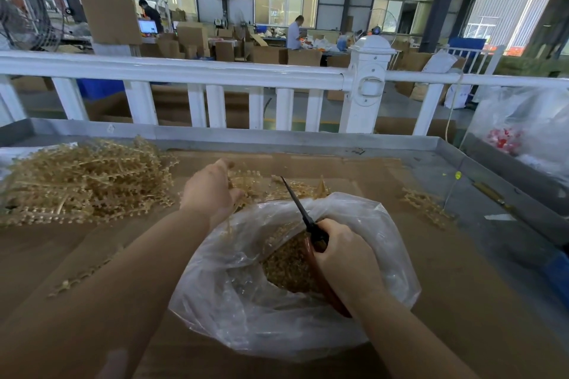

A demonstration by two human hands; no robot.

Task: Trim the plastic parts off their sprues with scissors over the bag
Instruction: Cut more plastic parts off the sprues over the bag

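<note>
Gripping the red handles of the scissors (311, 234), the right hand (341, 255) holds them over the open mouth of the clear plastic bag (246, 295), blades together and pointing up and away; trimmed tan parts (286, 268) fill the bag's bottom. Left hand (212, 191) reaches past the bag's far rim, fingers curled down into a small heap of tan sprues (264, 188) on the cardboard-covered surface (446, 271), though the grasp itself is hidden. Larger sprue pile (83, 181) lies far left, a few loose sprues (428, 206) far right, white railing (184, 74) behind.
</note>
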